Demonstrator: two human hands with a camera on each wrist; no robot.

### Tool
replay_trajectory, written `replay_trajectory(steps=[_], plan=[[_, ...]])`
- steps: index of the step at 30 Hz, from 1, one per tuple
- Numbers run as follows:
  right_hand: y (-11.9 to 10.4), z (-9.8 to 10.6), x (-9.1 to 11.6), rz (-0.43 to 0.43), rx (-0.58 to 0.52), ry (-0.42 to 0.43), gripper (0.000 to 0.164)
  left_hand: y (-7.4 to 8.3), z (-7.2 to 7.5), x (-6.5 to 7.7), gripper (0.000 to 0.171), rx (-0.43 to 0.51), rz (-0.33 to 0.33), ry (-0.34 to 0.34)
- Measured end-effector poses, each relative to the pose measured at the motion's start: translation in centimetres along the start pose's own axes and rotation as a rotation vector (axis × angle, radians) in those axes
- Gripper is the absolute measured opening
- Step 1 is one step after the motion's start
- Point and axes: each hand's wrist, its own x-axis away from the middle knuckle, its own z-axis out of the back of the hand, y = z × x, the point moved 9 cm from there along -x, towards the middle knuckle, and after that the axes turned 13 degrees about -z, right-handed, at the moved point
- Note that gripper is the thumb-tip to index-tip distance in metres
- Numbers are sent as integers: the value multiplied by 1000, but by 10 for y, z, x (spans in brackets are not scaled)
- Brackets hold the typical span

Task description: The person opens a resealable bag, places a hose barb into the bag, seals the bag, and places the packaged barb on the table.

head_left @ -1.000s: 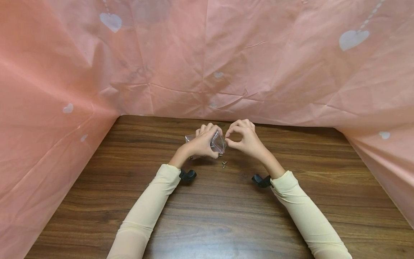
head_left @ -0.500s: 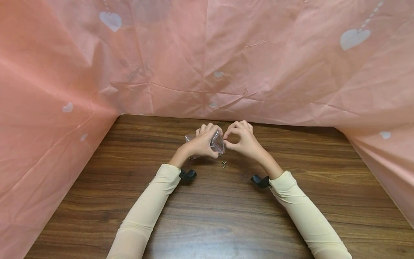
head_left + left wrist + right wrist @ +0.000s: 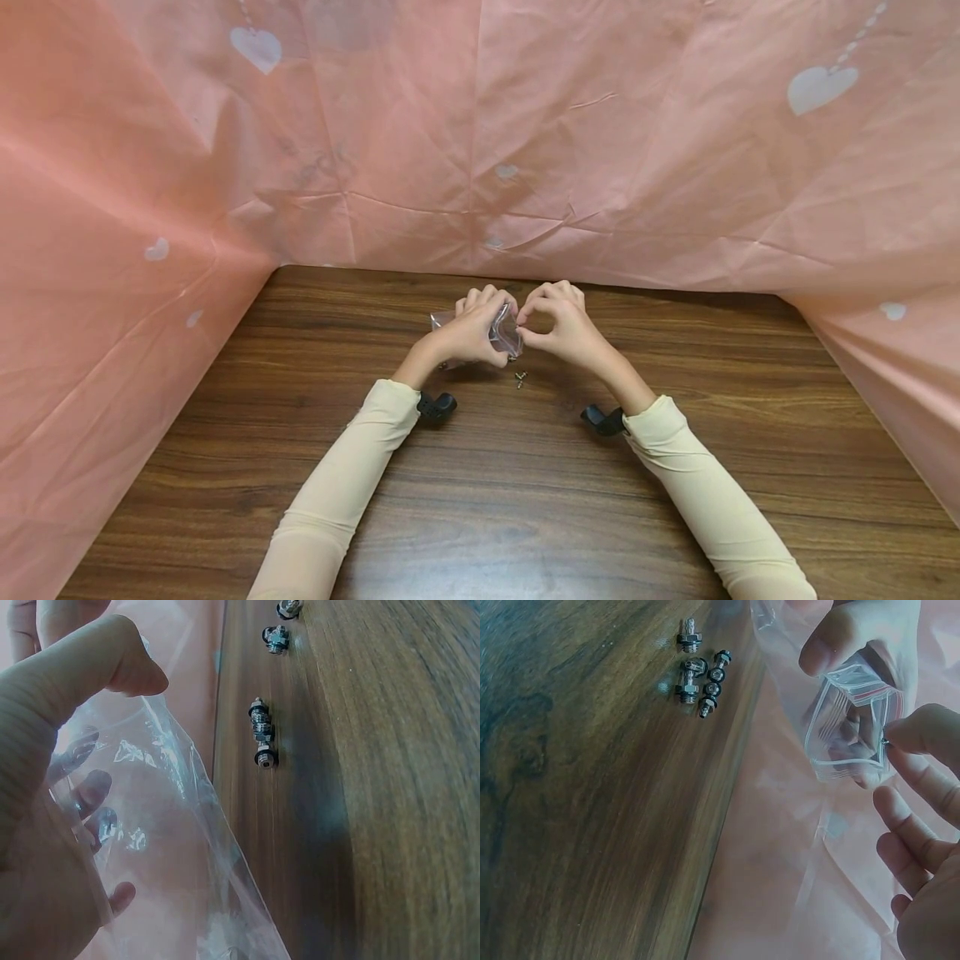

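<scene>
My left hand (image 3: 471, 332) holds a clear plastic zip bag (image 3: 169, 825), its thumb and fingers spreading the mouth toward the right. In the right wrist view the bag's mouth (image 3: 847, 759) gapes wide, with the left thumb and fingers around it. At that mouth, my right hand (image 3: 561, 323) pinches a small dark metallic piece (image 3: 886, 741) between thumb and index finger, mostly hidden by the fingertips. It looks like a small metal fitting. Several small threaded metal fittings with black rings (image 3: 689, 684) lie on the table below the hands.
The brown wood-grain table (image 3: 480, 500) spreads beneath both arms. A pink sheet with white hearts (image 3: 480, 125) hangs along its back and sides. A black wrist device (image 3: 603, 419) sits on the right wrist, another black device (image 3: 437, 407) on the left.
My right hand has moved slightly left, bringing its pinched fingertips from just beside the bag to its mouth. The left hand and bag stay almost still.
</scene>
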Motion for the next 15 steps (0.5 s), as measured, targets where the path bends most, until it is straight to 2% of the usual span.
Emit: replay_trajectory(steps=[15], plan=[[0,-2,0,-9,2,-23,12,5,0,1,72,9,-6,-5]])
